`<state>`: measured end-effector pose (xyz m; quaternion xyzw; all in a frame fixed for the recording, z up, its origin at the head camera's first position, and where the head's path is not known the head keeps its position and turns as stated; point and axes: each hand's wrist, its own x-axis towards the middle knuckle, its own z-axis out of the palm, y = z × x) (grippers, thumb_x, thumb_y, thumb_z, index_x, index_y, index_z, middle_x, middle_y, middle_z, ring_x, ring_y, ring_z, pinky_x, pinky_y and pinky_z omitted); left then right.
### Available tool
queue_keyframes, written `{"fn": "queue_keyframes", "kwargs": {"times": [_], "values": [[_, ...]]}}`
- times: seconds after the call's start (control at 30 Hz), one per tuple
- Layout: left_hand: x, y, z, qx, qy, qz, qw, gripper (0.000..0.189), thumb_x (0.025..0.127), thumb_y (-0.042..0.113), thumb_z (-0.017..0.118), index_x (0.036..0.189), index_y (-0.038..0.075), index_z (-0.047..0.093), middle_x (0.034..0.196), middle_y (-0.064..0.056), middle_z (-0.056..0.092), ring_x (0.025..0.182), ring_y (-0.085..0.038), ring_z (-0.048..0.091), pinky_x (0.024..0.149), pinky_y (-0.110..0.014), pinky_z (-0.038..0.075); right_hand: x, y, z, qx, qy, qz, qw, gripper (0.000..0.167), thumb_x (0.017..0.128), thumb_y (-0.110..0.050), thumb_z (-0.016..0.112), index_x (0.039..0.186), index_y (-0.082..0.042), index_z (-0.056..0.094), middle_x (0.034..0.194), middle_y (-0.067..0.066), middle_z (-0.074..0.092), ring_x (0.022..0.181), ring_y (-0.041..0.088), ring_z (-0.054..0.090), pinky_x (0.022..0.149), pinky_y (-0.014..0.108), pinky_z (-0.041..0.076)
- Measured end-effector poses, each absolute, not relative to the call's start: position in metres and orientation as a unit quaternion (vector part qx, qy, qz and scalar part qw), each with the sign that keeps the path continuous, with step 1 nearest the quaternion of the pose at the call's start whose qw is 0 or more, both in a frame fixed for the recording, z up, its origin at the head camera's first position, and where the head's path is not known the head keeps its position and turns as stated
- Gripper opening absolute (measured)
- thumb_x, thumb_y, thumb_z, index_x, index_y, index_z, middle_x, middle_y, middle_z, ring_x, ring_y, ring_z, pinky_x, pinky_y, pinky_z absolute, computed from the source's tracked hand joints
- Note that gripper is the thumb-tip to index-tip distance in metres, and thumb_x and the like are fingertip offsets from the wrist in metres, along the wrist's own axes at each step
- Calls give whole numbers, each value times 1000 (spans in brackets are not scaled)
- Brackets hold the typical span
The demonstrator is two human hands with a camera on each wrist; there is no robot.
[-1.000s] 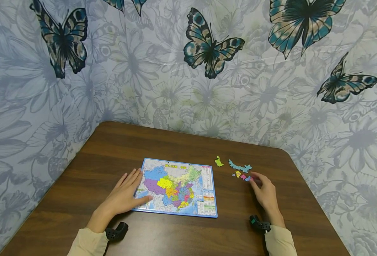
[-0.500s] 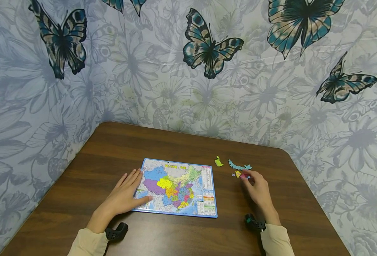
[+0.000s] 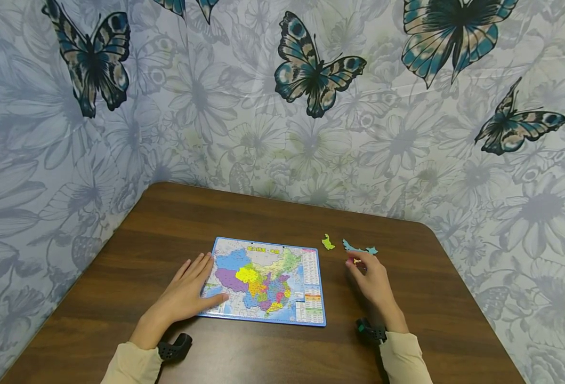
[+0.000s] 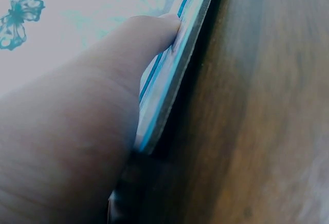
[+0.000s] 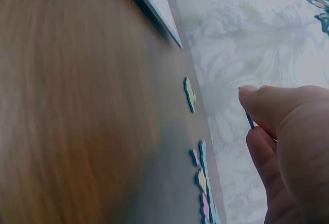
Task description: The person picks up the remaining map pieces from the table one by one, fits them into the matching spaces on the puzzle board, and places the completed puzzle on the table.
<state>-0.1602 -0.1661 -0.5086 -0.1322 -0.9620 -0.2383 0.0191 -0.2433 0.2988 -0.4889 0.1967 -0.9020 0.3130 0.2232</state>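
Note:
The map puzzle board [image 3: 263, 312] with a blue rim lies flat on the table, its coloured pieces showing a map. My left hand [image 3: 186, 293] rests on its left edge, fingers straight. In the left wrist view the left thumb [image 4: 149, 34] presses on the board's margin. My right hand [image 3: 373, 277] hovers by the loose pieces right of the board. Its thumb and finger pinch a small, thin puzzle piece [image 5: 250, 120], seen edge-on in the right wrist view and mostly hidden. Below the hand in that view lie a yellow piece [image 5: 202, 180] and a pink piece [image 5: 206, 206].
A yellow-green piece [image 3: 328, 242] lies just beyond the board's upper right corner. Behind the right hand a long light-blue piece [image 3: 371, 250] is partly covered. The brown wooden table [image 3: 167, 218] meets a wall [image 3: 244, 138] patterned with flowers and butterflies.
My right hand has moved left over the loose pieces, toward the board, with the small puzzle piece between its fingertips. The left hand and the board stay where they were.

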Motion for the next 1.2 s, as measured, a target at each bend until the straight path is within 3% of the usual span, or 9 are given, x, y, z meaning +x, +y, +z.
{"fn": "queue_keyframes", "kwargs": {"times": [0.73,1.07,1.2], "values": [[-159,-166,-507,-133,-962,-238,21,109,88,73,63,157,-6,34,168,-22,26,157,-42,21,126,-61,7,-245,241,-489,243,-895,338,164,32,92,-4,77,123,-5,72,115,7,73,100,23,70,84,40,61],[-160,-166,-507,-135,-962,-236,21,109,88,73,63,157,-6,34,168,-22,26,157,-42,20,126,-61,7,-243,214,-491,265,-891,338,146,31,93,-7,76,124,-9,73,114,5,74,99,24,66,84,44,60],[-160,-166,-508,-135,-962,-238,20,109,88,72,63,157,-6,33,168,-22,25,157,-42,20,126,-62,7,-242,205,-494,292,-879,347,145,31,92,-6,76,123,-5,73,111,6,73,102,25,67,87,43,60]]}}
